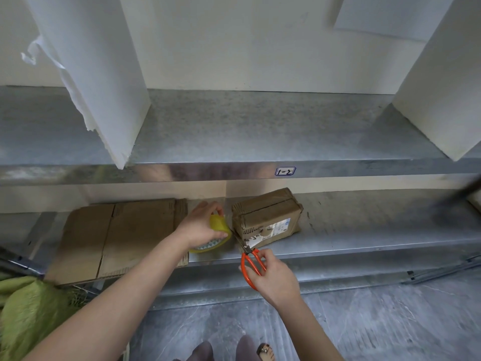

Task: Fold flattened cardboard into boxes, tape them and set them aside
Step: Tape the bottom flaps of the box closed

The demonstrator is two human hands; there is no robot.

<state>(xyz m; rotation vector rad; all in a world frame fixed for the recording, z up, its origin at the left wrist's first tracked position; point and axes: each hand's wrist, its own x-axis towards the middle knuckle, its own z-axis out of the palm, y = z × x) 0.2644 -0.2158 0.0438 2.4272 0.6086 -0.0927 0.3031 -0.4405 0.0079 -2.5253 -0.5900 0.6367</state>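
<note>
Brown, creased cardboard forms a small closed box [266,216] with a white label on its near face. It stands on the lower metal shelf [364,238], close to the front edge. Fingers of the left hand [199,225] curl round a yellow tape roll [218,230] just left of the box. The right hand [273,277] grips orange-handled scissors [251,261], blade tips at the box's near-left corner. Flattened cardboard [122,238] lies toward the shelf's left end.

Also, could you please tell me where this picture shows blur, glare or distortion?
Head view: wide-angle distortion bows the upper shelf's front lip, which carries soft glare; a dark smear at the right edge is motion-blurred; the box and scissors look sharp.
</note>
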